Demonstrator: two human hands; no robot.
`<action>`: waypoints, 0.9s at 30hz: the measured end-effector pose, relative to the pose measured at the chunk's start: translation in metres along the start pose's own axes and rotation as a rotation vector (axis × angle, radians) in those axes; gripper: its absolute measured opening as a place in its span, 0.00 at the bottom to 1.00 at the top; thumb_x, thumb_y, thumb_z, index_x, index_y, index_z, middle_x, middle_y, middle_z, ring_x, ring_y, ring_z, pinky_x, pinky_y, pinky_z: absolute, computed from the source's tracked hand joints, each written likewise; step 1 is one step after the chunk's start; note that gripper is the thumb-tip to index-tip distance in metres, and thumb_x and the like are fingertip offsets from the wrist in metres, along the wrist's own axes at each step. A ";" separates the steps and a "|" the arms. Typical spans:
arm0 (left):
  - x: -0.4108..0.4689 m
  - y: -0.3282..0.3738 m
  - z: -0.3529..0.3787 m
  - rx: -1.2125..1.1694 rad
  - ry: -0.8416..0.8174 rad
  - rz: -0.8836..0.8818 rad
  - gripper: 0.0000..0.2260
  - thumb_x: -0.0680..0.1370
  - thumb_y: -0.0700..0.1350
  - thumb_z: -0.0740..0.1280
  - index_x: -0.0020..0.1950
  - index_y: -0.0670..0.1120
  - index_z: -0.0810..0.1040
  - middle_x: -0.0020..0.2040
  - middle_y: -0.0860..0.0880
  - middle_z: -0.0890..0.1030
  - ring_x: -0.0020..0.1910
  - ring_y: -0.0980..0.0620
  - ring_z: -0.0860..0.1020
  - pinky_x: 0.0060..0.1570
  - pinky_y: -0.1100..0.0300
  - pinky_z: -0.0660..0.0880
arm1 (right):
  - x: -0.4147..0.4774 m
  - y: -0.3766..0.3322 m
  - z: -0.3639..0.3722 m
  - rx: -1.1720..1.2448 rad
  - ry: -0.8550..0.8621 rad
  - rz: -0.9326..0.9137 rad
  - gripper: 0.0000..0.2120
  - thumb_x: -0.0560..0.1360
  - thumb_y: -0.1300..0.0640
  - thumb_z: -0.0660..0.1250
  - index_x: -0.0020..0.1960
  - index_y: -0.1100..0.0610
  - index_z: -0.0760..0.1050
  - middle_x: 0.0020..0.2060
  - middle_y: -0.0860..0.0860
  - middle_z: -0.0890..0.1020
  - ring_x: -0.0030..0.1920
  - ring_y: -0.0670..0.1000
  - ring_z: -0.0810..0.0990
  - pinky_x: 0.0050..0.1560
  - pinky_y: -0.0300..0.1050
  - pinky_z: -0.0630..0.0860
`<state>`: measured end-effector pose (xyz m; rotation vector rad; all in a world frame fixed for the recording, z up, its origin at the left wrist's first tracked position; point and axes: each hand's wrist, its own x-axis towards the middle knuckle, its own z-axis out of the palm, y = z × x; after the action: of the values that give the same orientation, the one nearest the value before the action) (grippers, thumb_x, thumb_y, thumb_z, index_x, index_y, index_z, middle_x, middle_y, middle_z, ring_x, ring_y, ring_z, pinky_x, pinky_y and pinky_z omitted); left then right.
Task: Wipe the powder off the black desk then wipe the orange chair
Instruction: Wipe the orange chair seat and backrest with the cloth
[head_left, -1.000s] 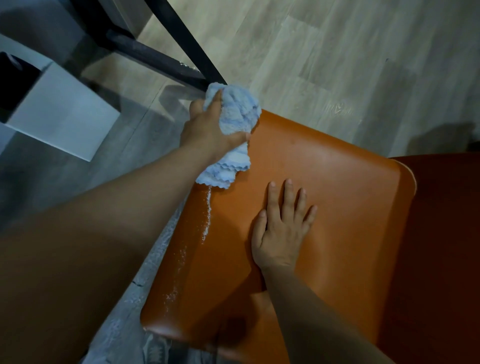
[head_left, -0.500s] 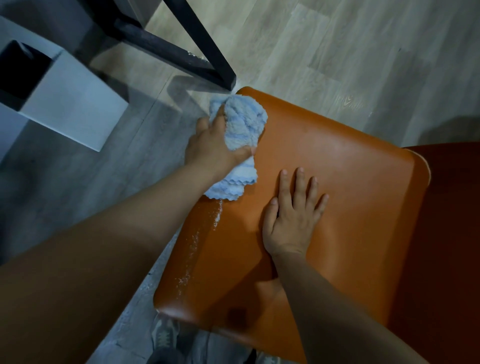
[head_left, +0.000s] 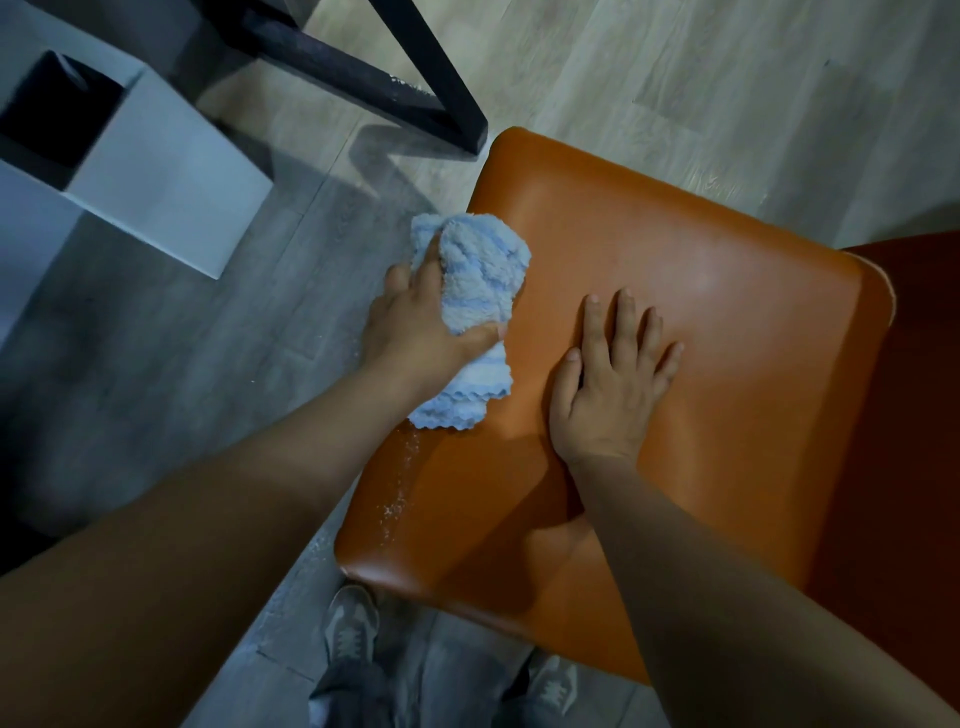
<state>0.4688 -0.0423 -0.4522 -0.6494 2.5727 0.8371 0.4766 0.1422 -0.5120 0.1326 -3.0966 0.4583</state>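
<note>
The orange chair seat (head_left: 701, 291) fills the middle and right of the head view. My left hand (head_left: 421, 322) grips a bunched light blue cloth (head_left: 480, 270) at the seat's left edge, partly over the floor. A thin trail of white powder (head_left: 397, 493) runs down the seat's left side below the cloth. My right hand (head_left: 610, 382) lies flat on the middle of the seat, fingers straight and spread. The desk top is out of view; only the desk's black legs (head_left: 415, 88) show at the top.
A white box with a dark opening (head_left: 171, 182) stands on the floor at the upper left. My two grey shoes (head_left: 350, 623) are at the bottom by the seat's front edge. The chair's darker backrest (head_left: 914, 415) is at the right. Wood floor surrounds the chair.
My left hand has dragged the cloth from the seat's far left corner down along the left edge toward me. The powder trail is shorter. My right hand stays flat on the seat.
</note>
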 end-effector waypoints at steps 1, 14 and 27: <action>-0.005 -0.003 0.000 0.003 0.000 0.002 0.45 0.69 0.64 0.71 0.78 0.53 0.50 0.70 0.44 0.62 0.65 0.42 0.70 0.64 0.47 0.69 | 0.000 0.000 0.000 0.001 0.004 -0.001 0.27 0.77 0.50 0.52 0.76 0.51 0.61 0.77 0.54 0.60 0.77 0.61 0.53 0.74 0.66 0.45; -0.087 -0.061 0.013 -0.010 -0.017 -0.047 0.44 0.68 0.64 0.71 0.77 0.49 0.55 0.69 0.45 0.64 0.65 0.44 0.70 0.62 0.48 0.71 | -0.003 0.000 -0.002 -0.018 -0.002 -0.004 0.26 0.79 0.50 0.52 0.77 0.51 0.60 0.77 0.53 0.59 0.77 0.60 0.52 0.74 0.65 0.43; -0.164 -0.110 0.029 -0.030 -0.023 -0.124 0.42 0.68 0.64 0.71 0.74 0.48 0.59 0.65 0.46 0.66 0.61 0.46 0.71 0.57 0.49 0.73 | -0.007 -0.001 -0.005 -0.049 -0.029 -0.002 0.26 0.80 0.48 0.48 0.78 0.49 0.56 0.78 0.53 0.56 0.78 0.60 0.50 0.75 0.65 0.43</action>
<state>0.6679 -0.0521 -0.4494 -0.7948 2.4749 0.8381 0.4836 0.1438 -0.5070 0.1439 -3.1330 0.3828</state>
